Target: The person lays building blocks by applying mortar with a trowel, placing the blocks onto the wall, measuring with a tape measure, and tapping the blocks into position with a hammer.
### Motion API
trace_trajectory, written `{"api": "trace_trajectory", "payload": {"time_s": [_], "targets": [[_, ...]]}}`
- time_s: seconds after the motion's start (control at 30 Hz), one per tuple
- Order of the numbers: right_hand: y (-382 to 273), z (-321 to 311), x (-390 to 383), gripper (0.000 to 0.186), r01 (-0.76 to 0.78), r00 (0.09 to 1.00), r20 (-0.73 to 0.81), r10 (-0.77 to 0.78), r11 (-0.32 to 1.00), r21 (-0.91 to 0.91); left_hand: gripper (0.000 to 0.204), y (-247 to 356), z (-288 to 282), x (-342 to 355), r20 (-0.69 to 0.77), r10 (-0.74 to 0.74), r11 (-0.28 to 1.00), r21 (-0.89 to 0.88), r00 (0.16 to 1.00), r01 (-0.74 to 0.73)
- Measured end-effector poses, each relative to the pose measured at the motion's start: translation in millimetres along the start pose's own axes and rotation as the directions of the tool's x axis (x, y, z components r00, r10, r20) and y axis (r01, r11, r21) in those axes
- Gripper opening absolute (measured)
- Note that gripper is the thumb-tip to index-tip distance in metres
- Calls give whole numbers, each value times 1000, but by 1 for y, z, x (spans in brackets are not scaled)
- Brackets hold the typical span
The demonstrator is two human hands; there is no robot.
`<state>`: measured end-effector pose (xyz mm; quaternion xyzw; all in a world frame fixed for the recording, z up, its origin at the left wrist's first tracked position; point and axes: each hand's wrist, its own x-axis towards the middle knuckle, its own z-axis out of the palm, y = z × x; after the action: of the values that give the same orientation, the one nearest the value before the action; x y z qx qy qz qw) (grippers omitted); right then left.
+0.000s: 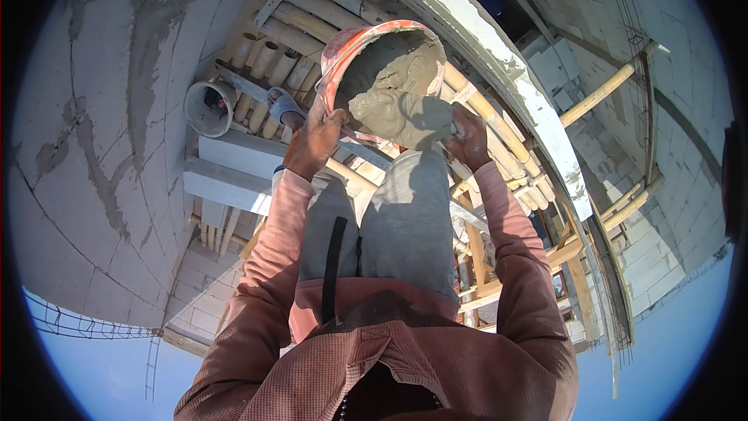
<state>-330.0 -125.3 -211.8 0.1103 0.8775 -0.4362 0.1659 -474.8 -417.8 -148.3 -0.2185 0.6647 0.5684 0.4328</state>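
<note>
An orange bucket (343, 51) is tilted above my knees, its open mouth toward me. Wet grey mortar (393, 62) fills much of it and is heaped near the lower rim. My left hand (315, 139) is closed on the bucket's left lower rim, beside the thin wire handle. At the right lower rim, my right hand (467, 139) is closed around a trowel, whose handle is mostly hidden by the fingers. The mortar-smeared trowel blade (432, 122) points left over the bucket's mouth, against the heaped mortar.
Bamboo poles (312, 19) form a platform below me. A small pale bucket (209, 109) stands at left near white blocks (234, 171). Block walls (101, 132) rise on both sides. A mortar-stained beam edge (499, 54) curves past on the right. A sandalled foot (282, 105) shows beyond my left hand.
</note>
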Motion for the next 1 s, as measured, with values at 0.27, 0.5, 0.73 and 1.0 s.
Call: {"api": "trace_trajectory", "payload": {"time_s": [0.27, 0.5, 0.73, 1.0], "targets": [[-65, -212, 75, 31, 271, 955, -87, -285, 952, -142, 66, -23, 26, -3, -115, -52, 978, -205, 992, 27], [-8, -237, 234, 29, 306, 952, 170, -254, 796, -523, 52, -58, 38, -16, -284, -231, 937, -324, 931, 133], [-16, -174, 368, 44, 363, 931, 295, -215, 630, -687, 19, -80, 43, -35, -313, -266, 921, -363, 912, 145], [-161, -225, 372, 42, 548, 833, 548, -75, 252, -798, 44, -93, 44, -45, -276, -259, 852, -516, 926, 84]]}}
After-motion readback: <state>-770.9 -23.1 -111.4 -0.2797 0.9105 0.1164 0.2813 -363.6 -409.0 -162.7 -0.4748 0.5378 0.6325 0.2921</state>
